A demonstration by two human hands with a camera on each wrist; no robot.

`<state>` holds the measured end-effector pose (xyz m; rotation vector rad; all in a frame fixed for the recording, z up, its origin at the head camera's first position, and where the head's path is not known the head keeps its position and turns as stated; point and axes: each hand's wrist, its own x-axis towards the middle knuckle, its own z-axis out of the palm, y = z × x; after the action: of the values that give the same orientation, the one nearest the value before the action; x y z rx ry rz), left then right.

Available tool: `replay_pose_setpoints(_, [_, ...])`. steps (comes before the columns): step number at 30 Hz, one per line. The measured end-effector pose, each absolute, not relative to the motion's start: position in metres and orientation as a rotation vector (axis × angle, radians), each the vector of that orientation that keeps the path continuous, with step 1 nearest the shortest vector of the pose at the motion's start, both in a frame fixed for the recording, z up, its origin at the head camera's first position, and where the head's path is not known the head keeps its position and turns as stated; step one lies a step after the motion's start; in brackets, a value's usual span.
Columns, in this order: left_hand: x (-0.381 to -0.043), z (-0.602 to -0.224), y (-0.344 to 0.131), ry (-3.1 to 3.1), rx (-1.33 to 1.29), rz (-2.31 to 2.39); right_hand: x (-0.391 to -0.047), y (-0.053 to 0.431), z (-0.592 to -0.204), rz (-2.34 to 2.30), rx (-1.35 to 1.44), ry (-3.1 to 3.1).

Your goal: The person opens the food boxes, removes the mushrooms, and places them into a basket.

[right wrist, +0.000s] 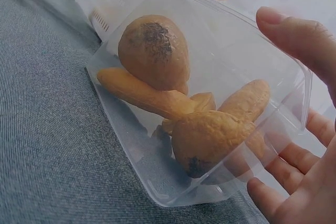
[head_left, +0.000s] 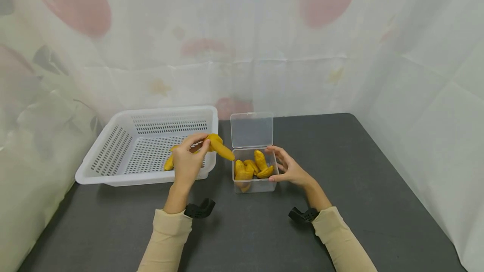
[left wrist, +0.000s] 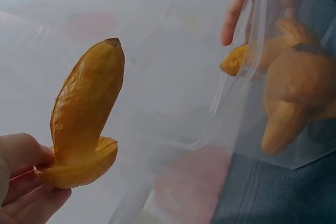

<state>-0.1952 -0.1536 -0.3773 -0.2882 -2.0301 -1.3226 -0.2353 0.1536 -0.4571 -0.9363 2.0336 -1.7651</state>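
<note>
"One basket (head_left: 94, 179), white, slotted: it is sitting at far left on the dark table (head_left: 378, 171)."

"Contents?"

"Yellow pieces (head_left: 168, 163). They are lying at the basket's right end, and the left hand is partly hiding them, so I cannot tell the count."

"Next, moving right."

"One left hand (head_left: 188, 163), coming out of a beige sleeve (head_left: 166, 238), a black band (head_left: 200, 209) at the wrist. Thumb and fingers are pinching one item."

"Item described?"

"One held piece (left wrist: 86, 114), yellow, two-lobed. The hand is gripping it by the short lobe; the long lobe, tipped brown, is standing free. It is hanging in the air between basket and box, near the box's left rim but apart from it."

"And the box?"

"One box (head_left: 264, 186), clear, sitting on the table. Its lid (head_left: 251, 130) is standing open at the back. Several more pieces (head_left: 243, 171) are lying inside, touching one another, some bearing dark patches."

"Right of that?"

"One right hand (head_left: 292, 173). It is grasping the box's right end, thumb at the near corner, fingers bending round the far side. A second band (head_left: 302, 215) is circling that wrist; a matching sleeve (head_left: 342, 236) is covering the forearm."

"Last entry?"

"One white cloth (head_left: 427, 125), hanging at far right."
</note>
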Motion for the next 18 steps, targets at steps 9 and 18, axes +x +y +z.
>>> replay_pose_setpoints(9, [-0.196, -0.373, -0.171, -1.992, -0.194, -1.354, -0.235, 0.154, -0.457, -1.756, -0.931, 2.054])
replay_pose_setpoints(18, [-0.2, -0.377, -0.183, -1.975, -0.144, -1.337, -0.236, 0.154, -0.457, -1.751, -0.922, 2.054])
